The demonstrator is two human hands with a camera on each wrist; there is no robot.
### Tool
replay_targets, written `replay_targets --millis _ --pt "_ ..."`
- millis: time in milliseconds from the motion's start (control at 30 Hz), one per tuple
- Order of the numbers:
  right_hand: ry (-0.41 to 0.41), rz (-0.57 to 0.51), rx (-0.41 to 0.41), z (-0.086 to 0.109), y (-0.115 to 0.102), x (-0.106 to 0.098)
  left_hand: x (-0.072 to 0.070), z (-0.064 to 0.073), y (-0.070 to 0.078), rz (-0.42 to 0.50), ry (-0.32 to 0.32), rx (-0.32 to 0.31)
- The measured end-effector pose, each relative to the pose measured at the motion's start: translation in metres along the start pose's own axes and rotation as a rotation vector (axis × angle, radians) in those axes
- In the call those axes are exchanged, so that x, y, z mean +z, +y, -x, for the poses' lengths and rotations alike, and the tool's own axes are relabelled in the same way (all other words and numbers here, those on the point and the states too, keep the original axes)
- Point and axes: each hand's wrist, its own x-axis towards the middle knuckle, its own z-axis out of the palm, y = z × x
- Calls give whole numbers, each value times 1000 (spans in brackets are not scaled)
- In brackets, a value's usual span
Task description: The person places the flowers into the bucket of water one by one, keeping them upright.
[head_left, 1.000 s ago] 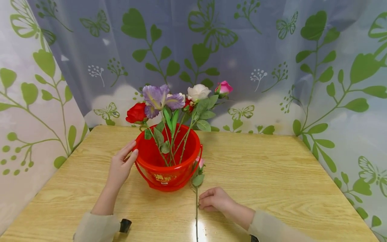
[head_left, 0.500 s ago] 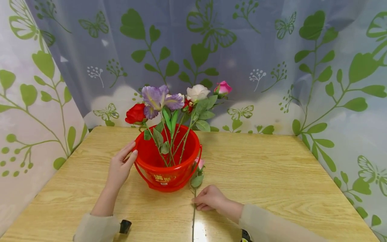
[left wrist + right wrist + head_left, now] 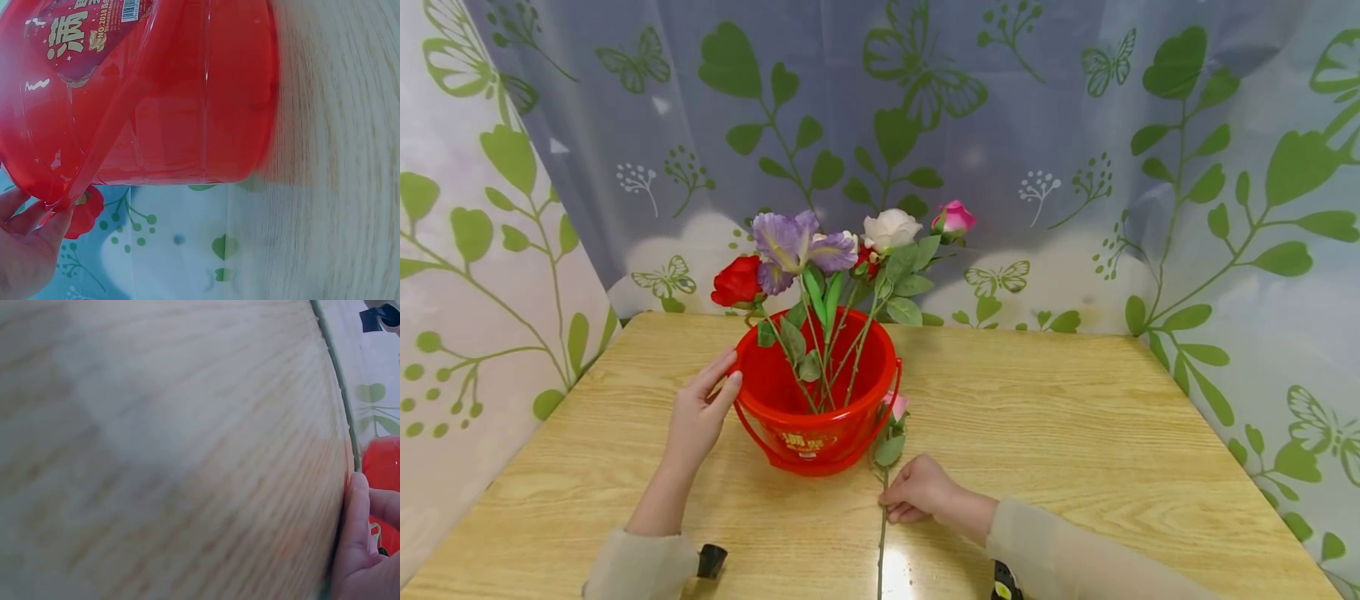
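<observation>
A red plastic bucket [image 3: 816,442] stands on the table with several artificial flowers in it, among them a purple iris [image 3: 782,246], a white rose [image 3: 891,229] and a red rose [image 3: 737,282]. My left hand [image 3: 696,412] holds the bucket's left rim; in the left wrist view, thumb and fingers [image 3: 55,228] pinch it by the handle's end. Beside the bucket's right side lies a pink rose [image 3: 896,406], its leaves toward me. My right hand [image 3: 925,490] pinches its long green stem [image 3: 882,546] between thumb and fingers, low over the table.
The wooden table [image 3: 1075,433] extends to both sides of the bucket. Behind it hangs a patterned curtain [image 3: 1000,150] with leaves and butterflies. A small black object [image 3: 711,562] shows at the left sleeve.
My right hand has moved slightly left and forward onto the rose stem and taken hold of it; the stem has shifted a little left. The left hand and bucket have stayed put.
</observation>
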Motion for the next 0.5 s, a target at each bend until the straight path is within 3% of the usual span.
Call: replay_targets --millis 500 --pt "4 -193 33 4 -3 -13 -1 0 1 2 -15 -3"
